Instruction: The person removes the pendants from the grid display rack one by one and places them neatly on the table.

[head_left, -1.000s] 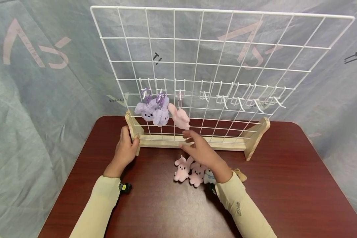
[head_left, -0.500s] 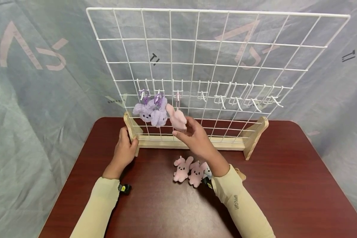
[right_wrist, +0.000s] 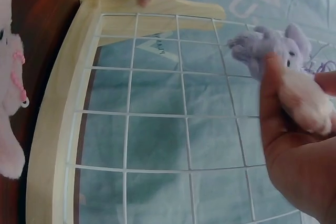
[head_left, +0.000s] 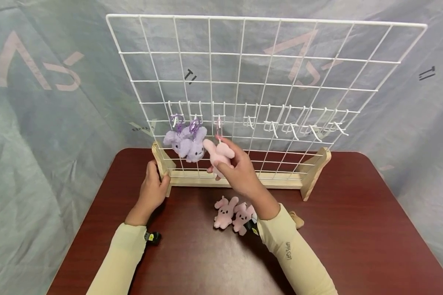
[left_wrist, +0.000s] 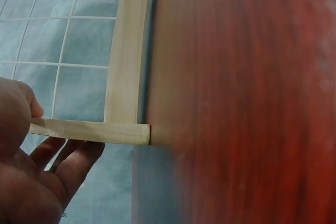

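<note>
My right hand (head_left: 241, 174) holds a pink plush rabbit keychain (head_left: 221, 152), thumb across its front. The rabbit's chain (head_left: 219, 127) runs up to a white hook on the wire grid rack (head_left: 243, 85). In the right wrist view, the fluffy pink body (right_wrist: 304, 103) lies between thumb and fingers. Two lilac plush keychains (head_left: 195, 150) hang on hooks just left of it, overlapping each other. My left hand (head_left: 153, 188) grips the rack's left wooden foot (head_left: 159, 157); in the left wrist view, thumb and fingers lie on opposite faces of that wooden piece (left_wrist: 94, 130).
Two more pink plush rabbits (head_left: 224, 212) lie on the dark red table (head_left: 192, 250) before the rack. A tan plush (head_left: 297, 220) shows partly behind the right sleeve. Several bare hooks (head_left: 291, 130) project from the grid on the right.
My right hand has moved up to the hanging pink rabbit and taken hold of it, and the rabbit has turned. The lilac plushes have shifted slightly. My left hand stays on the wooden foot.
</note>
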Demonstrator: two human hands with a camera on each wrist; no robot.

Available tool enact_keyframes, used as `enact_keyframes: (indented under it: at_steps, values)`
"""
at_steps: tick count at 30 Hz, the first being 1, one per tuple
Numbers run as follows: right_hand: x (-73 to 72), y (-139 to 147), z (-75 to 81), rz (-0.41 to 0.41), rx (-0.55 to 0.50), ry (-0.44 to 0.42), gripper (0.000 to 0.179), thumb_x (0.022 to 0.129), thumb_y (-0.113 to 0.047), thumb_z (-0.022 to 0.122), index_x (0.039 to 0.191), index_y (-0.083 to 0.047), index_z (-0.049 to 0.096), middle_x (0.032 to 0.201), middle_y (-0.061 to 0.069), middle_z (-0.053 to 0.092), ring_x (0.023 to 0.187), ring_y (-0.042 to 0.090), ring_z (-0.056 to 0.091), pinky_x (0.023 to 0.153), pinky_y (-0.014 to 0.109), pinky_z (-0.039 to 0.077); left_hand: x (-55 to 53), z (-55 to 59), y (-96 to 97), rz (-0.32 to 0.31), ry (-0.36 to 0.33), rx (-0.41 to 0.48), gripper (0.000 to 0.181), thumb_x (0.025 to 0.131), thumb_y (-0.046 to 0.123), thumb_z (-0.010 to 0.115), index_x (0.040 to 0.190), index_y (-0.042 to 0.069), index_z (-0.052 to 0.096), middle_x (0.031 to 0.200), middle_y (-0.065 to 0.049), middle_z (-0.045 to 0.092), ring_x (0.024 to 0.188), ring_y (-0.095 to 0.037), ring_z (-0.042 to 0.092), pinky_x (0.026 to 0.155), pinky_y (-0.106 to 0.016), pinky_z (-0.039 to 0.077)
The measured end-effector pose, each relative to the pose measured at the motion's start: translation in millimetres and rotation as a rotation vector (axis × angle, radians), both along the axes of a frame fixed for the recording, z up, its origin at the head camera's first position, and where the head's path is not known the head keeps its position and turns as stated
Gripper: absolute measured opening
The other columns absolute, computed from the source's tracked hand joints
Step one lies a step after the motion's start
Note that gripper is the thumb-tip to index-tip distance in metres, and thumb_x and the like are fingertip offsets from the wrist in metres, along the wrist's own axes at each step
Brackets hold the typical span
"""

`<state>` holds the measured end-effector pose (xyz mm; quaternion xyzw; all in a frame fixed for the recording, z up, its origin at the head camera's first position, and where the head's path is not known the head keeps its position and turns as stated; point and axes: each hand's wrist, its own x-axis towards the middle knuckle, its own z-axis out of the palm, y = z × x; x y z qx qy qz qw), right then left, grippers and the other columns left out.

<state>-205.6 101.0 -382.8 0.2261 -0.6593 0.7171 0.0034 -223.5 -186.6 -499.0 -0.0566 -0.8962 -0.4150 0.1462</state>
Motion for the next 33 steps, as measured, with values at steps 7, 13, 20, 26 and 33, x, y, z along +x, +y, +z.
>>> enact_keyframes:
  at_steps: [7, 13, 20, 26, 33]
  values:
    - [8.1, 3, 5.6, 0.104, -0.069, 0.063, 0.084, 0.084, 0.011, 0.053, 0.164, -0.011, 0.037, 0.122, 0.033, 0.060, 0.080, 0.015, 0.076, 0.049, 0.039, 0.057, 0.5, 0.7, 0.2, -0.004, 0.002, -0.002, 0.048, 0.104, 0.015, 0.052, 0.146, 0.001, 0.034, 0.130, -0.023, 0.046, 0.097, -0.040, 0.056, 0.085, -0.055, 0.048]
    - [13.5, 4, 13.1, 0.169, -0.098, 0.084, 0.093, 0.080, 0.010, 0.050, 0.167, -0.014, 0.027, 0.112, 0.022, 0.066, 0.076, 0.017, 0.076, 0.045, 0.042, 0.055, 0.7, 1.0, 1.6, 0.004, -0.004, 0.004, 0.049, 0.103, 0.014, 0.053, 0.146, 0.001, 0.035, 0.131, -0.023, 0.046, 0.100, -0.041, 0.055, 0.087, -0.056, 0.047]
    - [20.5, 4, 23.2, 0.217, -0.114, 0.131, 0.095, 0.079, 0.011, 0.052, 0.167, -0.013, 0.025, 0.111, 0.017, 0.066, 0.073, 0.019, 0.075, 0.043, 0.045, 0.054, -0.9, -0.4, -0.8, 0.004, -0.008, 0.004, 0.047, 0.104, 0.015, 0.051, 0.146, 0.000, 0.034, 0.131, -0.023, 0.046, 0.100, -0.041, 0.055, 0.087, -0.056, 0.046]
    - [25.4, 5, 28.1, 0.223, -0.091, 0.167, 0.093, 0.080, 0.012, 0.050, 0.166, -0.013, 0.026, 0.109, 0.011, 0.068, 0.074, 0.017, 0.076, 0.044, 0.045, 0.055, -0.3, 0.7, -0.5, 0.002, -0.009, 0.004, 0.047, 0.105, 0.016, 0.051, 0.146, 0.001, 0.034, 0.132, -0.023, 0.046, 0.102, -0.040, 0.055, 0.089, -0.058, 0.046]
    - [29.9, 7, 27.1, 0.241, -0.093, 0.166, 0.085, 0.080, 0.011, 0.053, 0.161, -0.004, 0.031, 0.113, 0.007, 0.065, 0.075, 0.020, 0.074, 0.045, 0.045, 0.055, 0.1, 0.9, -0.2, 0.006, -0.012, 0.004, 0.049, 0.104, 0.015, 0.052, 0.147, 0.001, 0.034, 0.133, -0.024, 0.046, 0.103, -0.042, 0.054, 0.090, -0.058, 0.045]
